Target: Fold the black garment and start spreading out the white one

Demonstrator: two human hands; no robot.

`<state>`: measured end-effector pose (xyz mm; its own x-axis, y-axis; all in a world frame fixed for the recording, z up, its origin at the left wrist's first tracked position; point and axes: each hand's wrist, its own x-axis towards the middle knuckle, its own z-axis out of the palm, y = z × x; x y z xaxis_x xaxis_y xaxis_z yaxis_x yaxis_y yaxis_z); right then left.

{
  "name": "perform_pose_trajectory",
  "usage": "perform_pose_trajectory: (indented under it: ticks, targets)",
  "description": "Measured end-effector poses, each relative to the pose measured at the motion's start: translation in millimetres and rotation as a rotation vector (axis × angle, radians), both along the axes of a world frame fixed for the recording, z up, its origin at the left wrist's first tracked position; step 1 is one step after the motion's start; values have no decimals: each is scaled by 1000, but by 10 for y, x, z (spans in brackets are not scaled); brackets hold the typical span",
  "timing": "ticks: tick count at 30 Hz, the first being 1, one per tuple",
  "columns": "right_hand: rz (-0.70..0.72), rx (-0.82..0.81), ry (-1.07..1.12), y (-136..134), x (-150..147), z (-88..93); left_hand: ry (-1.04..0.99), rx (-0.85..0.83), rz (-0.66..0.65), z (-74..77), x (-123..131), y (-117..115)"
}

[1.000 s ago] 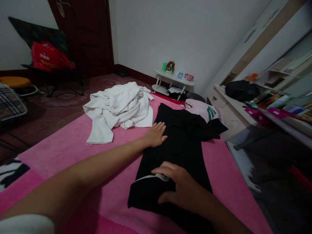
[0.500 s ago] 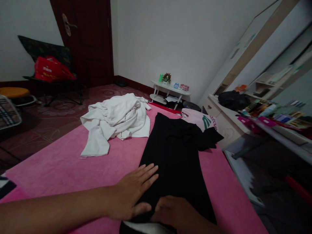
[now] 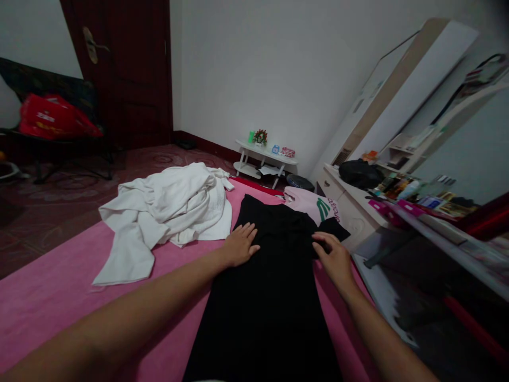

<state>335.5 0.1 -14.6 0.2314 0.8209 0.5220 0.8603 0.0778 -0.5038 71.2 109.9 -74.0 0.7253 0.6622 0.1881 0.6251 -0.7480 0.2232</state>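
Observation:
A black garment (image 3: 270,297) lies stretched lengthwise on a pink blanket (image 3: 55,302). My left hand (image 3: 238,245) rests flat on the garment's left edge near its far end, fingers spread. My right hand (image 3: 334,257) touches the garment's right edge by a folded black sleeve, fingers bent; whether it pinches the cloth I cannot tell. Both hands are level with each other across the garment.
A crumpled white garment (image 3: 167,207) lies left of the black one. A pink shirt (image 3: 314,204) with green print lies beyond it. A cluttered dresser (image 3: 345,185) stands to the right, a small white table (image 3: 264,159) by the wall, a dark door (image 3: 119,74) far left.
Both hands have moved from the garment's near end up to its far part, one on each side. The view has tilted up and shifted.

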Motion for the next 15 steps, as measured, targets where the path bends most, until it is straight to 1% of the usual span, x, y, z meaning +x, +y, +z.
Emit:
perform_pose_trajectory:
  ticks: [1,3,4,6,8,9,10,11,13,15]
  targets:
    - [-56,14,-90,97,172,-27,-10,24,5,-32,28,32]
    - [-159,-43,-241,253,438,-69,-35,61,8,-90,42,53]
    - [-206,-115,-286,315,532,-82,-46,72,5,-114,37,52]
    - [-281,-328,-314,407,661,-78,-60,86,-4,-148,18,46]
    - [-345,-515,-313,462,744,-7,-69,92,-5,-161,7,45]
    - [-374,-557,-317,477,781,59,-71,92,-3,-161,6,47]
    - [-406,-549,-328,485,821,143,-71,91,-2,-159,7,50]
    - [-446,-494,-337,488,866,241,-70,89,-1,-155,11,53]
    - [-545,-282,-314,484,979,449,-69,88,2,-150,19,58]
    - [-614,-68,-255,483,1111,627,-71,88,5,-150,27,60]
